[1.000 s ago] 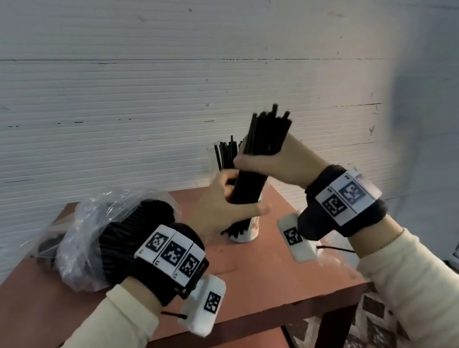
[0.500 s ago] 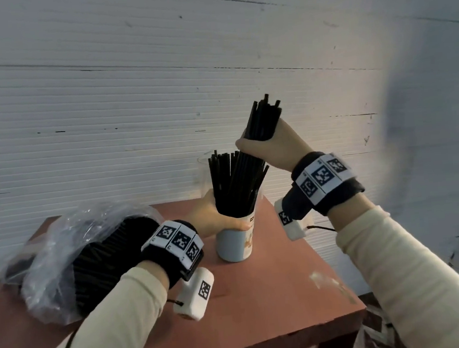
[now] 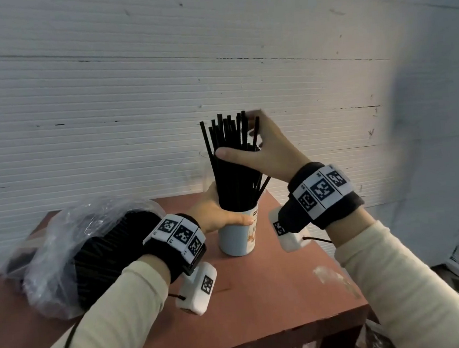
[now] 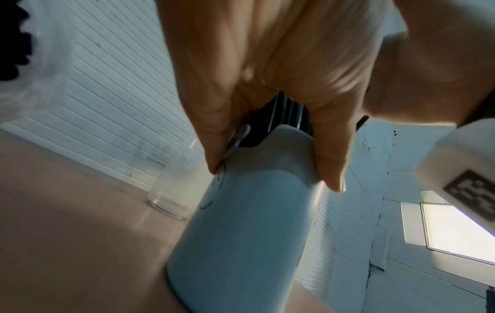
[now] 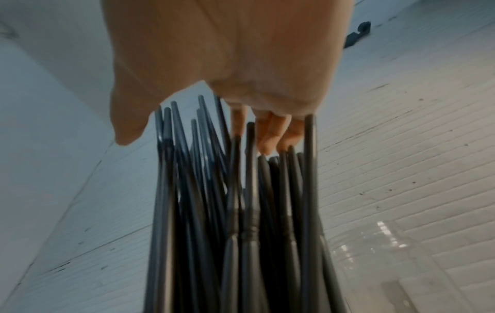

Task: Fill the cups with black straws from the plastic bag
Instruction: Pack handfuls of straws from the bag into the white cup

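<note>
A pale blue cup (image 3: 238, 239) stands on the red-brown table (image 3: 262, 297), packed with upright black straws (image 3: 234, 173). My left hand (image 3: 221, 216) grips the cup just under its rim; in the left wrist view the thumb and fingers (image 4: 329, 169) curl round the cup (image 4: 254, 222). My right hand (image 3: 262, 148) is at the straw tops, thumb straight across the front and fingers spread behind them. The straws (image 5: 241, 211) fan loosely between thumb and straight fingers (image 5: 270, 131). A clear plastic bag (image 3: 90, 257) holding many more black straws lies at the left.
An empty clear plastic cup (image 4: 174, 190) stands just behind the blue one, near the white ribbed wall (image 3: 105, 115). The table's right edge (image 3: 367, 306) is close to my right forearm. A pale smear (image 3: 330, 276) marks the tabletop.
The right hand lowered its bundle of straws into the blue cup and loosened its hold. The left hand moved from the bundle down to the cup and stays there.
</note>
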`<act>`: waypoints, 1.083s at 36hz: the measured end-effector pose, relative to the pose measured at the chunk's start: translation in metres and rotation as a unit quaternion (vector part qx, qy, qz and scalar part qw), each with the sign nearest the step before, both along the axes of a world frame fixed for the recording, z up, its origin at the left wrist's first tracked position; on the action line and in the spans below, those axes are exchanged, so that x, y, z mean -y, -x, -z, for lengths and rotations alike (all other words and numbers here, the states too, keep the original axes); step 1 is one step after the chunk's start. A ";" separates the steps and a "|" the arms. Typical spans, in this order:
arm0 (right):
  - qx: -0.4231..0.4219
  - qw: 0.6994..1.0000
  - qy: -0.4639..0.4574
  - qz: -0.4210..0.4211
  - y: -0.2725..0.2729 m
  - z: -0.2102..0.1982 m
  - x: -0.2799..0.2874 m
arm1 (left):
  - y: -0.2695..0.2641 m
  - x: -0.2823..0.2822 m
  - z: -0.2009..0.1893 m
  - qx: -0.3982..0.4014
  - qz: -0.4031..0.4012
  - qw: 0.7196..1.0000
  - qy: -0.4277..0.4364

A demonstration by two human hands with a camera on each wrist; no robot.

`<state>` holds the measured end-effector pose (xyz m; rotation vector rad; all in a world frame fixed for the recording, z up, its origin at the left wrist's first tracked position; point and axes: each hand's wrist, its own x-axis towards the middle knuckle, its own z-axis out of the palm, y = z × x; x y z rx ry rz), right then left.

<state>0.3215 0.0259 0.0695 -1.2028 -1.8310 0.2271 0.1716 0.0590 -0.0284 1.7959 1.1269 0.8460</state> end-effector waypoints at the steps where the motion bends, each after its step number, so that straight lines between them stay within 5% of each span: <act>1: -0.035 0.999 -0.027 -0.011 0.000 0.000 0.003 | 0.000 0.000 0.000 -0.003 -0.003 1.000 0.003; 4: -0.069 0.985 -0.151 -0.045 0.000 -0.001 0.008 | -0.001 0.000 0.000 -0.008 -0.013 1.000 0.003; 7: 0.042 0.979 -0.195 -0.050 0.006 0.000 0.005 | -0.001 0.000 -0.001 -0.005 -0.013 1.000 0.005; 11: 0.128 0.977 -0.168 -0.041 0.014 0.014 -0.001 | -0.002 0.003 -0.003 -0.011 -0.020 1.000 0.006; 30: 0.076 0.982 -0.172 0.010 0.017 0.005 -0.010 | 0.000 0.006 -0.002 -0.015 -0.028 0.999 0.014; 39: 0.245 0.967 -0.062 0.000 0.029 -0.004 -0.022 | 0.001 0.004 0.000 -0.008 -0.005 1.000 0.010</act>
